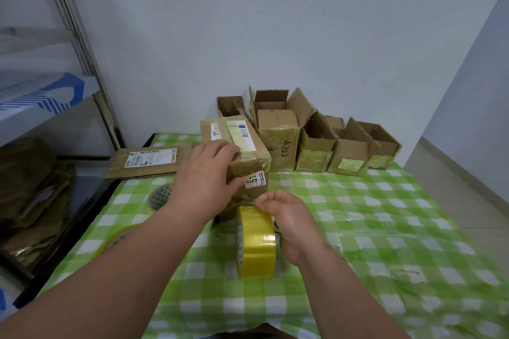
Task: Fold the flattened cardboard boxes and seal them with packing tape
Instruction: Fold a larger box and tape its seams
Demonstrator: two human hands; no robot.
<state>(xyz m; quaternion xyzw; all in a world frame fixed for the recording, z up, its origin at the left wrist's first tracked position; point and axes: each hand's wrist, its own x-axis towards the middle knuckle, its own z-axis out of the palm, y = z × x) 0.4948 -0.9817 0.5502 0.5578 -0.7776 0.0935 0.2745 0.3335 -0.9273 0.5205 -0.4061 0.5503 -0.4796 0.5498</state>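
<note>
While left hand (205,173) presses flat on closed box (242,151), right hand (286,217) grips tape roll (256,242), open checked cloth (385,228) rightward.

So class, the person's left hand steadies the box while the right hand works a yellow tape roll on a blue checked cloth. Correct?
Not quite: the head view shows the cloth is green checked, not blue. The left hand steadies the box and the right hand works the yellow tape roll.
</note>
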